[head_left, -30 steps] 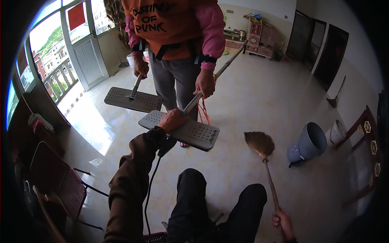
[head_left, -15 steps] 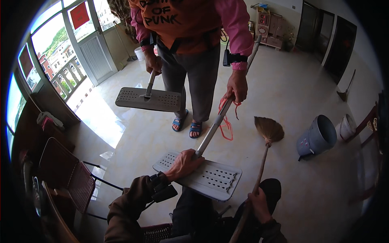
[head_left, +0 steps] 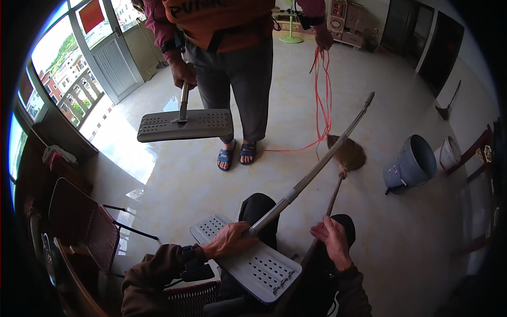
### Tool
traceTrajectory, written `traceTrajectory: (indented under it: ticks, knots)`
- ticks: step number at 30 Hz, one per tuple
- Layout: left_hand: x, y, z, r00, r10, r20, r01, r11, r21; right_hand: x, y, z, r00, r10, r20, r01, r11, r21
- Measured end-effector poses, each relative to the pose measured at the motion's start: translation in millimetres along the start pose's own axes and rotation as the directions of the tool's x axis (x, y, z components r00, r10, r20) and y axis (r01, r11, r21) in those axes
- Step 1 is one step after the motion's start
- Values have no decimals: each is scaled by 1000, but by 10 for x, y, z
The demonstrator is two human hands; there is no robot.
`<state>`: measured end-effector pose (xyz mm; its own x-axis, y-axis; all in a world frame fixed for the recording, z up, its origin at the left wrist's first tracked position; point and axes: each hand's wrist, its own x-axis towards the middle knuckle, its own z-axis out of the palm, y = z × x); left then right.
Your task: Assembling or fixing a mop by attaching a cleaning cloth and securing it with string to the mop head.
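Note:
My left hand point(head_left: 229, 240) is closed on a grey flat mop point(head_left: 270, 270), at the joint where its pole meets the perforated rectangular head. The mop head lies tilted over my lap, and its pole point(head_left: 311, 174) slants up to the far right, the upper end free. Beside it, my right hand point(head_left: 334, 240) is open, fingers loosely apart, over the wooden handle of a broom point(head_left: 335, 196). The broom's bristles point(head_left: 349, 154) rest on the floor, and its lower handle is partly hidden by my hand and leg.
Facing me, a person in blue sandals holds a second flat mop point(head_left: 185, 126) and dangles red string point(head_left: 323, 100). A grey bucket point(head_left: 412, 164) and a white pail point(head_left: 449, 154) stand right. A woven chair point(head_left: 103, 240) stands left. A dustpan-like tool point(head_left: 444, 112) leans by the wall.
The other person's hand has let go of my mop's pole and moved up right with the red string, which now hangs loose. My right hand has opened from the broom handle.

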<state>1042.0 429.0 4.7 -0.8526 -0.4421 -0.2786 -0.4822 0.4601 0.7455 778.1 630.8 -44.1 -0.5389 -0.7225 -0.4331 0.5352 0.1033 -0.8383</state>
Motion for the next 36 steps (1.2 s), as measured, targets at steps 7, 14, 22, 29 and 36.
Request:
traceTrajectory:
  ticks: [7, 14, 22, 29, 36]
  knots:
    - [220, 273, 104, 950, 311, -15, -307, 944, 124, 838, -553, 508, 995, -95, -34, 97, 799, 594]
    - [235, 509, 59, 894, 435, -109, -361, 842, 401, 385, -1184, 733, 955, -223, -198, 296, 792, 534]
    - [355, 633, 430, 887, 378, -266, -336, 922, 193, -227, -1627, 930, 834, -493, -250, 552, 765, 332]
    - [250, 647, 145, 850, 369, -377, -271, 918, 288, -447, -1928, 393, 698, -634, -332, 704, 692, 158]
    - [563, 1167, 542, 798, 515, -314, -487, 857, 168, -711, -1824, 522, 662, -639, -393, 732, 663, 155]
